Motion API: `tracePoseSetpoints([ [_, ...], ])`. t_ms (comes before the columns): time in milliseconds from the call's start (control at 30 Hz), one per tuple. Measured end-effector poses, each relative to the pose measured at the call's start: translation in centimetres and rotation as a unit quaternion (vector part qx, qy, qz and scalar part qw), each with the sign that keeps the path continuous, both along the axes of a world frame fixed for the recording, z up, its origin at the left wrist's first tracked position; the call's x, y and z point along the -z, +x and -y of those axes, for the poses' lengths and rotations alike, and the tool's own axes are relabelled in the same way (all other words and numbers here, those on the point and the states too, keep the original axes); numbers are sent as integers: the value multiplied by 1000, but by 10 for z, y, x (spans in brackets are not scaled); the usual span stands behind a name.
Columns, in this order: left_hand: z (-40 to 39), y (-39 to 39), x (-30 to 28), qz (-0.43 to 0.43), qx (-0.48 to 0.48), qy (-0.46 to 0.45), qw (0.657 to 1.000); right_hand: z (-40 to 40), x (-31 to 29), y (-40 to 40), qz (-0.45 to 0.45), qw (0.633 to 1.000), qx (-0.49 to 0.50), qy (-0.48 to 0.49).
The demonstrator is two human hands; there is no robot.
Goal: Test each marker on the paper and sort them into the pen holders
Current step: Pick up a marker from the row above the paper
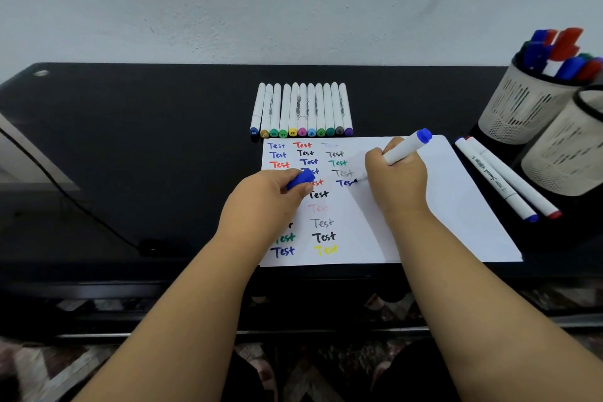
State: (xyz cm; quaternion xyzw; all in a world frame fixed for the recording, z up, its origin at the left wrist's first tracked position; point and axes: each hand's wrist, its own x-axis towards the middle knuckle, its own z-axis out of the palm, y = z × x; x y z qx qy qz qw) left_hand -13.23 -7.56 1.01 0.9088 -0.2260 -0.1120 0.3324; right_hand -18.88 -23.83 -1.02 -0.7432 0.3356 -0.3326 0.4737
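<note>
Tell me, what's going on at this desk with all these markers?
A person is trying out markers on a sheet of paper. The right hand holds a blue marker with its tip on the paper, partway through writing another "Test" in blue. The left hand grips the blue cap. A row of markers lies above the sheet and two more markers lie to its right. One pen holder already has markers in it; the nearer pen holder sits beside it.

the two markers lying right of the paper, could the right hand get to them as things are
Probably not straight away: the right hand is gripping the blue marker and writing on the paper. The two markers lie uncovered beside the paper, with nothing between, so the path looks free once it lets go.
</note>
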Motion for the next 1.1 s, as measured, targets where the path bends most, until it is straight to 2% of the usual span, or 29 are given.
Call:
tracePoseSetpoints([
  [267, -1, 0, 1, -4, 5, -2, 1000, -2, -5, -3, 1, 999, -10, 41],
  [400, -2, -2, 0, -40, 4, -34, 999, -1, -12, -7, 52, 991, 3, 121],
  [567, 1, -6, -5, -72, 26, -58, 995, -9, -22, -12, 95, 968, -52, 226],
  [900, 5, -12, -9, -51, 68, -55, 995, -28, -26, -15, 62, 964, -116, 232],
  [1100, 1, -10, -9, -41, 47, -77, 995, -32, -32, -15, 31, 950, -178, 255],
])
